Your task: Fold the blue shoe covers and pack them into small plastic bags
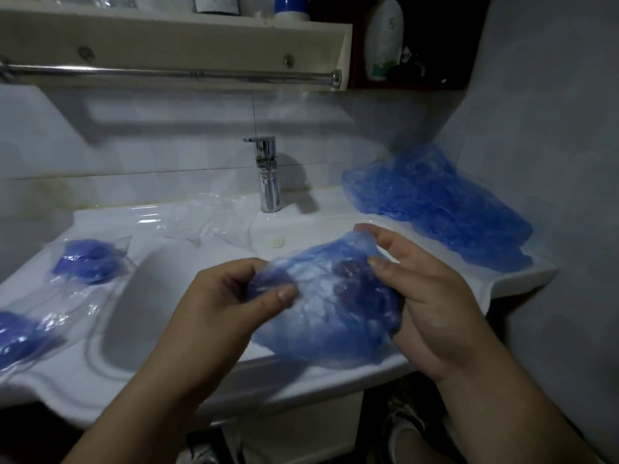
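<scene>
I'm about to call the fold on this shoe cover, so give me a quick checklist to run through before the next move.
1. Grip on cover: ok; left hand and right hand pinch its two ends.
2. Cover folded: not ok; it is spread and crumpled between the hands.
3. Clear bags at hand: ok; they lie left of the tap.
4. Packed bags out of the way: ok; two lie on the sink's left side.
5. More covers to do: ok; a pile sits at the right, by the wall.
6. Cover untorn: cannot tell; blurred.
</scene>
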Demonstrator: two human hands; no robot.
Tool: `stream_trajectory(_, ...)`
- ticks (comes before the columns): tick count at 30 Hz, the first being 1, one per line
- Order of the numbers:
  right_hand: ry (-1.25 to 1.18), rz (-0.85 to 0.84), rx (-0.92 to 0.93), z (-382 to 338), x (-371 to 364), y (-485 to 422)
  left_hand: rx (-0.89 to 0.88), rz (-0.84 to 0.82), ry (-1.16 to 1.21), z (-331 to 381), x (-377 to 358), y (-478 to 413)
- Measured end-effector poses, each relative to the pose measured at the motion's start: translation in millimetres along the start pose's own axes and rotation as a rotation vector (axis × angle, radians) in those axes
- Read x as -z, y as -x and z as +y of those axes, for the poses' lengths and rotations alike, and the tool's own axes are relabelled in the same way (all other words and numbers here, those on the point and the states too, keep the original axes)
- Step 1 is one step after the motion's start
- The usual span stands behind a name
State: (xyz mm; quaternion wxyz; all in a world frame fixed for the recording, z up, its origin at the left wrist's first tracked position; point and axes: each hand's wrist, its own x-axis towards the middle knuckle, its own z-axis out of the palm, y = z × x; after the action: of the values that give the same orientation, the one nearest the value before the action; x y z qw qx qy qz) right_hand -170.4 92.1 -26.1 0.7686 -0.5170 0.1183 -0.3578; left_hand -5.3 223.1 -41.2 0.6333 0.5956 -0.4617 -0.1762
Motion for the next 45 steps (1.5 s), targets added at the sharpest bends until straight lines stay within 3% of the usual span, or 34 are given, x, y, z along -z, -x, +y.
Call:
stream_trajectory(4, 0.042, 0.134, -0.038, 0.6, 10.4, 1.5, 0.053, 0.158, 0.101, -2.5, 1.1, -1.6)
stream_trajectory(7, 0.111, -0.04, -0.048, 1.3, 17.2, 5.2, 0.072, 0.198, 0.133, 6.3, 0.7, 1.1)
stream_trajectory(10, 0.476, -0.203, 0.04, 7.5, 14.4, 7.6, 0.099, 0.192, 0.192, 10.2, -1.5, 3.5)
stream_trajectory(15, 0.549, 0.057, 0.095, 13.7, 8.9, 6.9, 0.07, 0.157, 0.236, 10.0, 1.1, 3.3)
stream_trajectory(21, 0.74, -0.007, 0.192, 7.5, 15.7, 12.3, -0.123, -0.077, 0.148, 15.1, 19.2, 7.0)
stream_trajectory(26, 1.074, -0.207, 0.361, 9.5, 23.3, 18.4, -0.257, -0.379, -0.288, 10.3, 27.1, 24.6)
stream_trajectory(31, 1.188, -0.392, 0.332, 21.3, 44.2, 23.5, -0.451, -0.391, -0.653, -4.7, 24.8, 37.5)
stream_trajectory(34, 1.153, -0.433, 0.378, 16.3, 47.0, 26.8, -0.36, -0.361, -0.81, -4.8, 14.0, 25.9)
stream_trajectory(36, 1.138, -0.45, 0.394, 15.9, 48.8, 26.5, -0.092, -0.563, -0.71, -13.1, 14.1, 31.8)
stream_trajectory(37, 1.153, -0.453, 0.374, 16.7, 50.8, 25.6, -0.107, -0.597, -0.658, -20.8, 14.0, 30.0)
stream_trajectory(39, 1.19, -0.451, 0.381, 19.6, 52.6, 24.4, 0.042, -0.664, -0.644, -19.0, 16.6, 27.1)
stream_trajectory(40, 1.194, -0.451, 0.39, 19.4, 53.4, 25.0, 0.073, -0.741, -0.651, -23.5, 18.0, 29.5)
stream_trajectory(42, 1.168, -0.441, 0.358, 12.1, 51.4, 28.2, -0.061, -0.813, -0.578, -20.0, 13.2, 31.4)
stream_trajectory(43, 1.142, -0.425, 0.309, 7.0, 49.3, 30.2, -0.063, -0.813, -0.675, -8.9, 19.7, 23.6)
stream_trajectory(44, 1.119, -0.422, 0.264, 3.5, 48.2, 31.8, -0.076, -0.646, -0.734, -0.7, 23.3, 22.2)
stream_trajectory(45, 1.111, -0.424, 0.244, 2.6, 48.3, 32.5, -0.199, -0.481, -0.685, -0.2, 29.9, 31.8)
